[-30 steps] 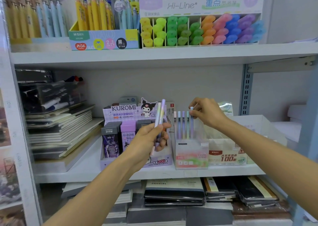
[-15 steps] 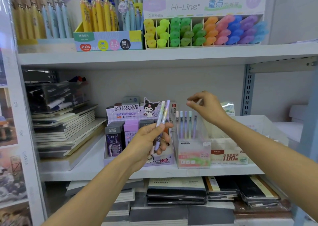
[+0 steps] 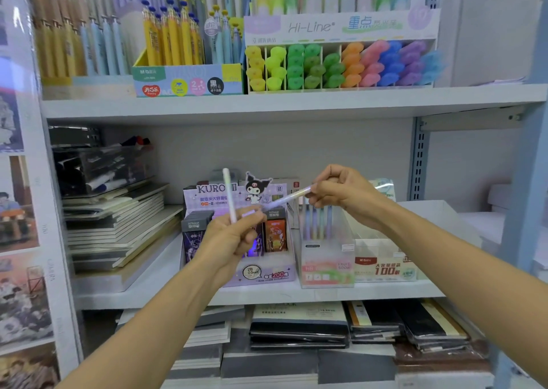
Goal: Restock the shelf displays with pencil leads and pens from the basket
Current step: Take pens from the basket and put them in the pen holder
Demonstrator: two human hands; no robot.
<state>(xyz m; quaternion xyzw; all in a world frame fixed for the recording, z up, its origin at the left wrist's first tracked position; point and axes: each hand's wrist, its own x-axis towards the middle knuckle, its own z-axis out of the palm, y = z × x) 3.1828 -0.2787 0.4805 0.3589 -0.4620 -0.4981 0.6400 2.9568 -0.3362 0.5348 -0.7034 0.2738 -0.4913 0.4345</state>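
My left hand grips a white-and-lilac pen that points upward in front of the purple Kuromi lead display. My right hand pinches the upper end of a second pastel pen. That pen slants down to the left, and its lower end still reaches my left hand's fingers. Behind my right hand stands the clear pen box with several pastel pens upright in it. No basket is in view.
A lead box marked 100 stands right of the clear box on the middle shelf. Notebooks are stacked at the left and on the shelf below. Highlighters and pens fill the top shelf.
My right hand has left the clear pen box, moved left and taken hold of one of the two pens in my left hand. The two pens now spread apart.
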